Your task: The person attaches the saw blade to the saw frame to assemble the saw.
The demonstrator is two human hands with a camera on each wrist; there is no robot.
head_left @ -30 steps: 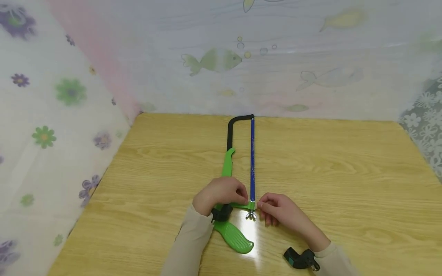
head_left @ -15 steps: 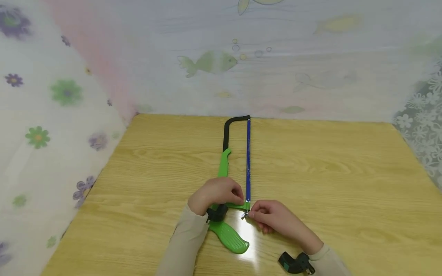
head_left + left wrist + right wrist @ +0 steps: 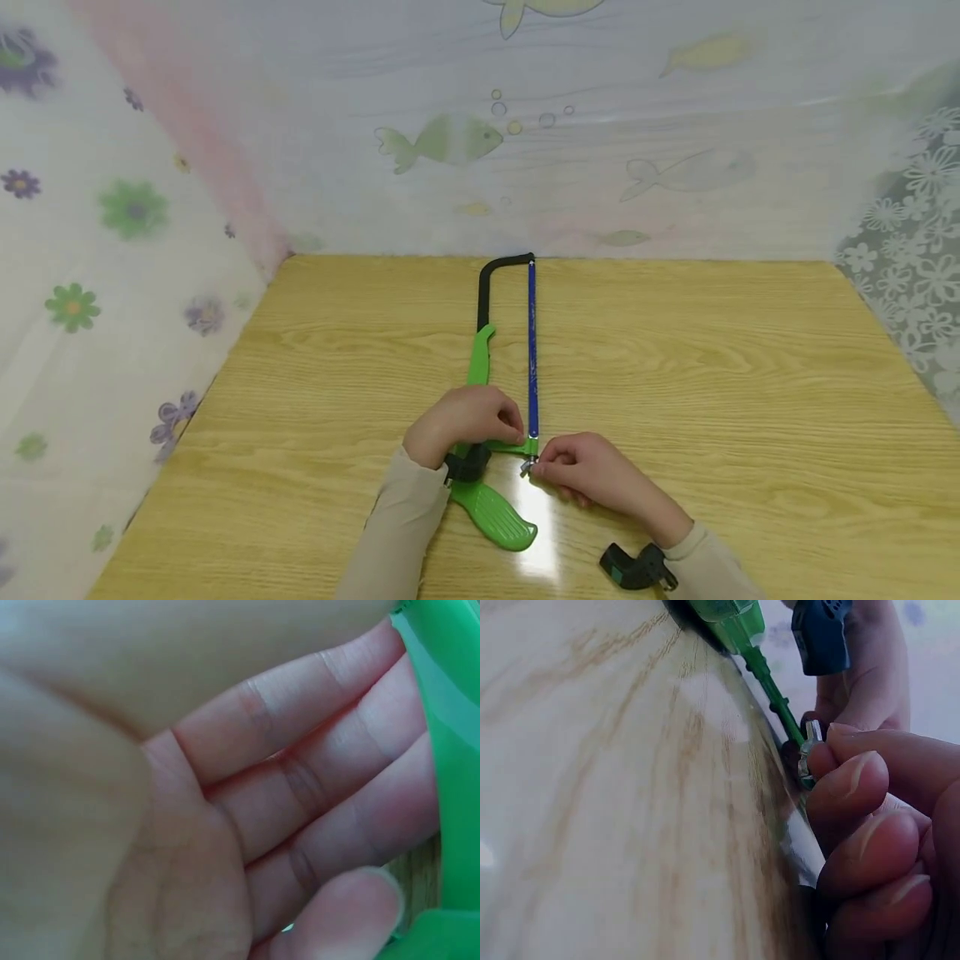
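A hacksaw lies on the table, its black front frame (image 3: 483,296) pointing away and its green grip (image 3: 497,518) toward me. The blue blade (image 3: 533,350) runs along its right side. My left hand (image 3: 465,421) lies over the green frame and holds its short crosspiece near the blade's near end; in the left wrist view, fingers reach the green frame (image 3: 459,795). With thumb and forefinger, my right hand (image 3: 596,471) pinches the silver wing nut (image 3: 527,468) below the blade's near end. The right wrist view shows that wing nut (image 3: 808,754) at the fingertips, partly hidden.
The wood-grain table (image 3: 712,358) stretches to both sides. A fish-print curtain (image 3: 570,192) stands along its back edge, and a flower-print curtain (image 3: 150,275) on the left. Black wrist cameras, such as the right one (image 3: 637,567), sit at both wrists.
My right hand has come from beside the blade's end down onto the wing nut and pinches it; the wing nut has turned. The left hand keeps its hold. The head view has shifted slightly.
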